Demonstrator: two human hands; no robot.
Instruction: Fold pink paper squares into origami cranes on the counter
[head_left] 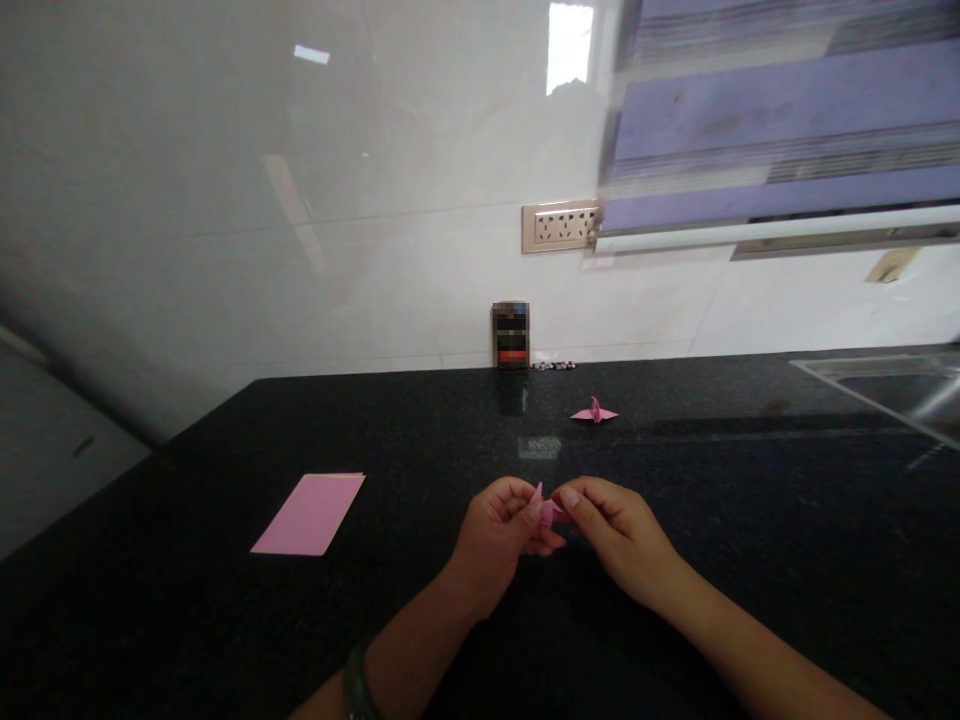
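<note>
Above the dark countertop, my left hand (499,530) pinches a small pink paper crane (548,513) between thumb and fingers. One narrow point of it sticks up beside the left thumb. My right hand (615,525) is closed, its thumb and forefinger pinching the right-hand tip of the same crane. Part of the folded paper is hidden behind my fingers. Farther back on the counter stands another pink paper crane (595,411) with its wings spread. To the left lies a stack of pink paper sheets (307,515), with a yellowish edge showing.
A dark upright box (511,336), blurred out, leans by the wall next to a small black-and-white patterned strip (553,366). A metal sink (900,390) is at the right. Above are a socket panel (562,227) and a purple blind (750,130). The black countertop (420,430) ends at the left.
</note>
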